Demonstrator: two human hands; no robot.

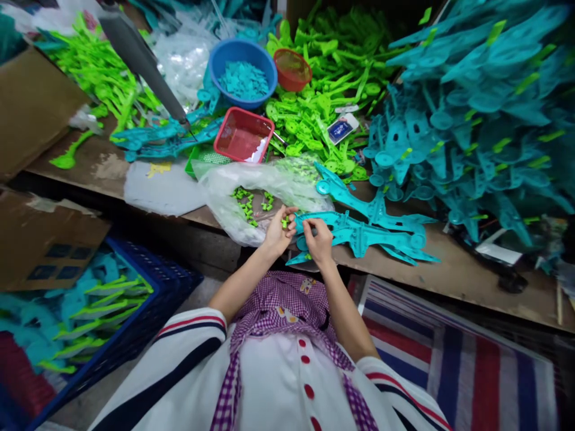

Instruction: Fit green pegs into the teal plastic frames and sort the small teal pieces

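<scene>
My left hand [279, 230] is closed around several small green plastic pieces [284, 223] at the near edge of the wooden bench. My right hand [318, 239] pinches the end of a teal plastic toy frame [363, 233] that lies flat on the bench. The two hands almost touch. Just behind my left hand lies a clear plastic bag [251, 191] with more small green pieces [246, 203] inside it.
A red basket [243, 135], a blue bowl of teal bits [243, 72] and an orange cup [293, 69] stand behind. Green parts [323, 102] cover the middle, teal frames [471, 114] pile up right. A blue crate [153, 311] sits low left, a striped sack [449, 359] right.
</scene>
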